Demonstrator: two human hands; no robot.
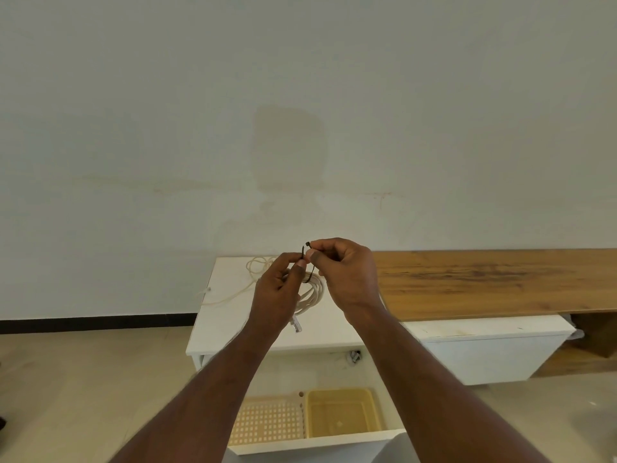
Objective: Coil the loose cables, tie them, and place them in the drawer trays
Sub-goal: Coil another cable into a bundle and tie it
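Observation:
A coiled white cable (pixel 312 292) hangs in the air between my hands, above the white cabinet top (pixel 220 329). A thin black tie (pixel 304 253) loops around the coil. My left hand (pixel 277 295) pinches one end of the tie, and my right hand (pixel 347 275) pinches the other end. The coil's clear plug (pixel 296 325) dangles below my left hand. A second, loose white cable (pixel 247 279) lies spread on the cabinet top behind my left hand. Below, the open drawer (pixel 317 446) holds a perforated cream tray (pixel 267 422) and a yellow tray (pixel 340 412).
A long wooden shelf (pixel 500 279) runs to the right of the cabinet, with a white unit (pixel 484 349) under it. A plain wall rises behind. Tiled floor (pixel 83 379) spreads to the left.

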